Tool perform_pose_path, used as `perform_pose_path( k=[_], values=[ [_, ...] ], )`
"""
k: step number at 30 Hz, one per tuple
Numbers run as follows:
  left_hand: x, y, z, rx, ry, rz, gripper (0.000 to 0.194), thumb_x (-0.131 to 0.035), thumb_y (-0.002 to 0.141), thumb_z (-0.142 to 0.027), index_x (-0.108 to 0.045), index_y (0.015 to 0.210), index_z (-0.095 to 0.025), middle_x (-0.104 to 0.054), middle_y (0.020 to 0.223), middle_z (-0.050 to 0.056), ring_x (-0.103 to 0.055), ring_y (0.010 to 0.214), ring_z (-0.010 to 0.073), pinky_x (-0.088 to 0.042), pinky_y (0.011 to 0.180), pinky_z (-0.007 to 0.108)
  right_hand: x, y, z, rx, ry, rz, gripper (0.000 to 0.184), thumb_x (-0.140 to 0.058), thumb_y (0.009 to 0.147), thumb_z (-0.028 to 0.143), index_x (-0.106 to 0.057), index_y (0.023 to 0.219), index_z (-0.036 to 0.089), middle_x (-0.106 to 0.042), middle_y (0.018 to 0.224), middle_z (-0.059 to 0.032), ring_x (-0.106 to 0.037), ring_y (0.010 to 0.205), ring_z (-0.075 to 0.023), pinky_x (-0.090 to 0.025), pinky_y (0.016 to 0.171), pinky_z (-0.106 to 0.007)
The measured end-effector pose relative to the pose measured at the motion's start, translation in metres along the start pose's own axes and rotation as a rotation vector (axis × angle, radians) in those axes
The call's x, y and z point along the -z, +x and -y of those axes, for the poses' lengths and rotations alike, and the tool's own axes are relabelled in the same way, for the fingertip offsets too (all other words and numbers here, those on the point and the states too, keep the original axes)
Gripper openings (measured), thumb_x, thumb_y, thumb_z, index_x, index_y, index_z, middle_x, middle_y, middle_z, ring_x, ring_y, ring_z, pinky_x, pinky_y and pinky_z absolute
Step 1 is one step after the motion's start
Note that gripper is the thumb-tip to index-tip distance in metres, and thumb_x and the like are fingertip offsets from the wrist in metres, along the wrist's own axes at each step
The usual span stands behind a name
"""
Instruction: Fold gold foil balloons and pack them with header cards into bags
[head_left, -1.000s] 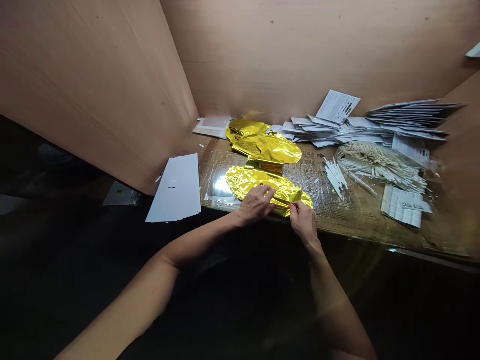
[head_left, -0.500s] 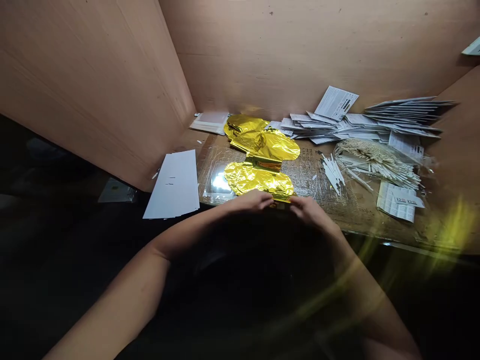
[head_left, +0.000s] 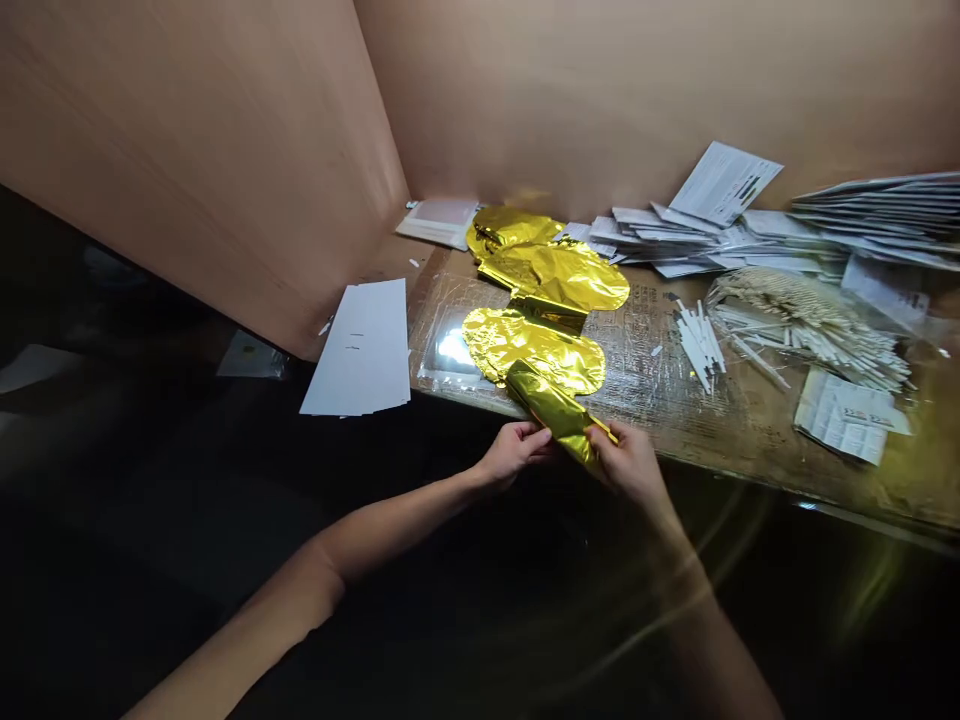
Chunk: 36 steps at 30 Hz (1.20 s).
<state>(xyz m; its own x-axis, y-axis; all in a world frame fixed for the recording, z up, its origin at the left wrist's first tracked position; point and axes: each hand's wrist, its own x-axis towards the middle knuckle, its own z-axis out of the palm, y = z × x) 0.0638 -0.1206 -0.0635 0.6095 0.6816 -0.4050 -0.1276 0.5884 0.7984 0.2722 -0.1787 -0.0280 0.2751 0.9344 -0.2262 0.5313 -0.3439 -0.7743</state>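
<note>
A strip of folded gold foil balloon [head_left: 551,400] is stretched between my two hands at the table's front edge. My left hand [head_left: 516,453] pinches its near left side between thumb and fingers. Closed on the strip's right end is my right hand [head_left: 630,462]. The strip's far end overlaps a crinkled, flattened gold foil balloon [head_left: 536,345] on the table; whether the two are joined I cannot tell. Behind that lie more gold foil balloons [head_left: 562,272], partly on top of each other.
White paper sheets [head_left: 360,350] overhang the table's front edge at left. Printed cards [head_left: 724,185] pile along the back wall. At right are loose white sticks [head_left: 699,345], a clear bag of white sticks [head_left: 817,325] and a folded leaflet [head_left: 840,420]. A wooden panel [head_left: 300,150] stands at left.
The held foil has come up into view as a folded strip slanting toward my right hand. Both hands have moved slightly down and nearer to me. The camera view has shifted a little.
</note>
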Motion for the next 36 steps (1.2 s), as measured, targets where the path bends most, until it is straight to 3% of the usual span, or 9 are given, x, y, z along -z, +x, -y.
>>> perform_pose_path(
  k=[3,8,11,14,18,23,26,32,36],
  values=[
    [0.004,-0.006,0.007,-0.074,-0.103,-0.084,0.06,-0.09,0.072,-0.062,-0.075,0.096,-0.009,-0.078,0.095,0.011,-0.073,0.083,0.0199,-0.058,0.083,0.035,-0.027,-0.048,-0.002,-0.097,0.302,-0.068,0.049,-0.067,0.089,0.069,-0.064,0.081,0.021,-0.063,0.069,-0.003,-0.054,0.061,-0.0189,-0.044,0.056,-0.03],
    [0.007,-0.02,-0.028,-0.066,0.05,0.185,0.045,-0.086,0.082,-0.049,-0.079,0.106,-0.011,-0.079,0.101,0.01,-0.073,0.09,0.0208,-0.055,0.088,0.032,-0.028,-0.049,0.011,-0.119,0.662,0.018,0.056,-0.089,0.075,0.06,-0.071,0.112,0.022,-0.078,0.106,-0.0109,-0.071,0.089,-0.0261,-0.058,0.079,-0.037],
    [0.005,-0.025,-0.052,-0.117,0.149,0.252,0.037,-0.081,0.086,-0.037,-0.077,0.115,-0.015,-0.078,0.096,0.006,-0.07,0.085,0.0177,-0.052,0.082,0.029,-0.022,-0.035,0.021,-0.124,0.931,0.206,0.042,-0.089,0.078,0.05,-0.076,0.107,0.023,-0.079,0.095,-0.007,-0.072,0.079,-0.0233,-0.058,0.075,-0.036],
    [0.006,-0.023,-0.07,-0.227,0.317,0.237,0.017,-0.072,0.085,-0.025,-0.08,0.096,-0.015,-0.073,0.082,0.004,-0.063,0.076,0.0139,-0.046,0.074,0.026,-0.025,-0.027,0.029,-0.137,1.055,0.126,0.021,-0.089,0.075,0.038,-0.077,0.084,0.023,-0.075,0.076,-0.0018,-0.065,0.062,-0.0176,-0.053,0.061,-0.03],
    [0.011,-0.025,-0.079,-0.302,0.454,0.202,0.014,-0.068,0.084,-0.026,-0.076,0.084,-0.014,-0.068,0.081,0.003,-0.06,0.076,0.0133,-0.045,0.072,0.025,-0.031,-0.026,0.034,-0.109,1.045,0.039,0.018,-0.085,0.073,0.03,-0.07,0.068,0.022,-0.07,0.069,-0.0004,-0.062,0.059,-0.0151,-0.05,0.057,-0.027],
    [0.01,-0.035,-0.067,-0.219,0.365,0.138,0.053,-0.085,0.077,-0.028,-0.059,0.123,-0.021,-0.069,0.096,0.003,-0.068,0.078,0.0151,-0.053,0.07,0.025,-0.029,-0.03,0.027,-0.067,0.964,0.155,0.049,-0.084,0.085,0.048,-0.065,0.127,0.031,-0.074,0.086,-0.0001,-0.067,0.064,-0.0178,-0.055,0.057,-0.029],
    [0.006,-0.035,-0.058,-0.215,0.223,0.097,0.068,-0.086,0.079,-0.028,-0.051,0.137,-0.023,-0.072,0.109,0.007,-0.073,0.087,0.018,-0.058,0.077,0.03,-0.03,-0.032,0.025,-0.057,0.843,0.259,0.051,-0.088,0.082,0.049,-0.069,0.123,0.025,-0.073,0.084,-0.0019,-0.064,0.06,-0.017,-0.055,0.053,-0.028],
    [0.012,-0.035,-0.05,-0.165,0.187,0.217,0.032,-0.083,0.083,-0.04,-0.074,0.098,-0.012,-0.076,0.092,0.009,-0.071,0.081,0.0179,-0.055,0.076,0.029,-0.02,-0.043,0.03,0.037,0.779,0.165,0.029,-0.082,0.088,0.047,-0.077,0.105,0.024,-0.073,0.086,-0.003,-0.062,0.065,-0.0176,-0.053,0.056,-0.029],
    [0.027,-0.039,-0.064,-0.346,0.443,0.208,0.017,-0.079,0.081,-0.031,-0.078,0.078,-0.015,-0.076,0.086,0.01,-0.069,0.074,0.0171,-0.052,0.07,0.027,0.012,-0.042,0.04,0.19,0.495,0.363,0.022,-0.078,0.091,0.045,-0.082,0.096,0.024,-0.076,0.106,-0.0084,-0.07,0.094,-0.0266,-0.058,0.083,-0.037]
  ],
)
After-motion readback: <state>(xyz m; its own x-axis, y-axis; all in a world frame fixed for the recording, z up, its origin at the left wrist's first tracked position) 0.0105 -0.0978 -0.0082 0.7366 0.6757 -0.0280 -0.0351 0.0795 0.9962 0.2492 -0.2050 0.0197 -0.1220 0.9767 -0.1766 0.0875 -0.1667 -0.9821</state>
